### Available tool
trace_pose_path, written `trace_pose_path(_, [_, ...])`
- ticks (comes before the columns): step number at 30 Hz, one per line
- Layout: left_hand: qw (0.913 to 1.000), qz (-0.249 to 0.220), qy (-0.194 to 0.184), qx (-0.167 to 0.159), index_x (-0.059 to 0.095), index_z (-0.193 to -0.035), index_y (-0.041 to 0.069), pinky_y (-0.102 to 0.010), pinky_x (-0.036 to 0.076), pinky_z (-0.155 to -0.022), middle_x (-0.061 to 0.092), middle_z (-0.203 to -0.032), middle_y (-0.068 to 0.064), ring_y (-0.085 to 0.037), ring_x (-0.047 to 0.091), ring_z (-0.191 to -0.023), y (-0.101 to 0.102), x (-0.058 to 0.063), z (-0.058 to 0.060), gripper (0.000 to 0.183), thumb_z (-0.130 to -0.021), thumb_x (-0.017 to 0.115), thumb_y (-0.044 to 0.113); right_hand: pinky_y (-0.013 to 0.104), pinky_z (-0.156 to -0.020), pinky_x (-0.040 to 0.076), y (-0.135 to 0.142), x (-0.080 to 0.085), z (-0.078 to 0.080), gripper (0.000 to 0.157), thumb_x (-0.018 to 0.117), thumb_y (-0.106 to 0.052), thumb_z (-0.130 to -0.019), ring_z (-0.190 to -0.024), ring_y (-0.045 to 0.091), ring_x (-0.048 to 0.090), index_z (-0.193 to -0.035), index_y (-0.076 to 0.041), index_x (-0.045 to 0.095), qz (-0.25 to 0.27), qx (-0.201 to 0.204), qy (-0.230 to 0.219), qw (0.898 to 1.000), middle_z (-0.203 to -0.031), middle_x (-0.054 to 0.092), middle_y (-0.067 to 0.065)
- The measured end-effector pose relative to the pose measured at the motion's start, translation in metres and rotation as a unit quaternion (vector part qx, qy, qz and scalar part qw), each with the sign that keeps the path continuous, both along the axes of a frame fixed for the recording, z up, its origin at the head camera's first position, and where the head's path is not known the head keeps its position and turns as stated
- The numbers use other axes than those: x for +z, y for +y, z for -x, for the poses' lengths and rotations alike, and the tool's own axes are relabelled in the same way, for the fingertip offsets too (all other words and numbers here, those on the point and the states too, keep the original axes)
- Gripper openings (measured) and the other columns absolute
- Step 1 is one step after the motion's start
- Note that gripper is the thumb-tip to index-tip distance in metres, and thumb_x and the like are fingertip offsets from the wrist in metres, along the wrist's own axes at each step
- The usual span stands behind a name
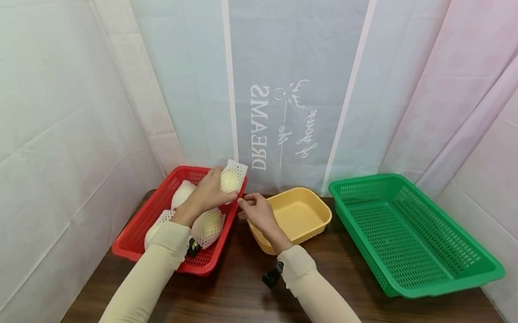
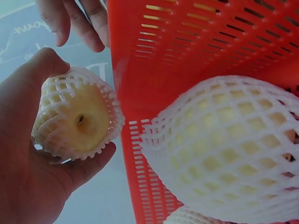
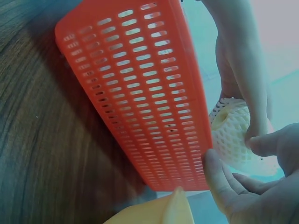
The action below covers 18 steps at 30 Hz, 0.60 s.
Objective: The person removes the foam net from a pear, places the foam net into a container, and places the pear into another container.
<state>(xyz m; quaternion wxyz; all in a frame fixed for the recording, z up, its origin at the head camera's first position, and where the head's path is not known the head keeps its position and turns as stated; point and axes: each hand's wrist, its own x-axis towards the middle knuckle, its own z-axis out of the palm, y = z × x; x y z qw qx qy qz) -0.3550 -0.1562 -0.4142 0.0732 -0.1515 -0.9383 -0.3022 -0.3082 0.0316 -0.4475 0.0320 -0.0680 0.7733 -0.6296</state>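
My left hand holds a round yellow pear in a white foam net, thumb and fingers around it. The pear is raised at the far right rim of the red basket. Inside that basket lie several more netted pears, partly hidden by the left arm. My right hand is beside the basket's right rim, above the yellow tub's left side. Its fingers are loosely bent with nothing between them; in the right wrist view a fingertip is at the rim, and I cannot tell whether they touch.
The yellow tub stands right of the red basket on the dark wooden table. Further right is a larger green basket with nothing in it. Curtains hang close behind and at both sides.
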Motion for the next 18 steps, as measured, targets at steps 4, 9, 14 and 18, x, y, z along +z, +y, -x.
trace_pose_path(4, [1.0000,0.002,0.003,-0.009,0.036,-0.157,-0.004,-0.054,0.051,-0.108,0.051,-0.146,-0.024,-0.037,0.058,-0.126,0.003,0.003,-0.003,0.092,-0.087,0.079,0.038,0.050,-0.091,0.063,0.003,0.003,0.002,0.044,0.062,-0.024,-0.109,-0.100,0.043,0.077,-0.137,0.009,0.057,0.010,-0.003,0.015,1.000,-0.122,0.071,0.029])
trace_pose_path(9, [0.9999,-0.001,0.001,-0.017,0.037,-0.156,-0.002,-0.054,0.052,-0.105,0.053,-0.143,-0.022,-0.036,0.059,-0.123,0.008,0.004,-0.005,0.093,-0.087,0.081,0.043,0.055,-0.098,0.059,0.007,0.007,0.003,0.042,0.059,-0.024,-0.111,-0.102,0.040,0.078,-0.138,0.008,0.057,0.020,-0.003,0.019,1.000,-0.126,0.071,0.029])
trace_pose_path(14, [0.9998,-0.003,0.002,-0.019,0.038,-0.156,-0.002,-0.053,0.053,-0.102,0.054,-0.141,-0.022,-0.035,0.060,-0.120,0.014,0.005,-0.007,0.092,-0.088,0.080,0.044,0.054,-0.097,0.060,0.009,0.007,0.006,0.044,0.058,-0.023,-0.111,-0.105,0.041,0.077,-0.141,0.010,0.056,0.031,-0.004,0.025,0.999,-0.126,0.071,0.029])
trace_pose_path(18, [0.9997,-0.009,0.006,-0.021,0.039,-0.154,-0.001,-0.052,0.054,-0.099,0.055,-0.138,-0.020,-0.033,0.060,-0.117,0.017,0.005,-0.008,0.091,-0.088,0.080,0.045,0.049,-0.094,0.062,0.010,0.007,0.009,0.043,0.057,-0.021,-0.111,-0.106,0.045,0.076,-0.141,0.010,0.056,0.041,-0.006,0.031,0.999,-0.124,0.072,0.030])
